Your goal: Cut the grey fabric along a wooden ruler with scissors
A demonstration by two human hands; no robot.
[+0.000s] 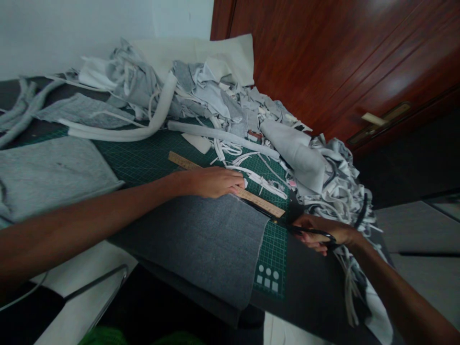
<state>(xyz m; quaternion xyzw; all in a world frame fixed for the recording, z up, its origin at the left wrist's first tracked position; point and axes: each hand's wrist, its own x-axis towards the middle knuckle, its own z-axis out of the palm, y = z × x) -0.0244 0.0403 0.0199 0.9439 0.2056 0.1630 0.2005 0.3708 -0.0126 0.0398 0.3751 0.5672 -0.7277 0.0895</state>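
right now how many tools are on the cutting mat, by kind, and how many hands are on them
wooden ruler: 1, under the left hand
black-handled scissors: 1, in the right hand
hands: 2
total: 2 tools, 2 hands, at the edge of the dark grey fabric on the green cutting mat

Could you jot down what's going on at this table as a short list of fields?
Left hand: pressing a wooden ruler onto dark grey fabric
Right hand: holding black scissors, blades at the fabric's edge by the ruler
Surface: green cutting mat
Behind: heap of grey and white fabric scraps
Right side: wooden door
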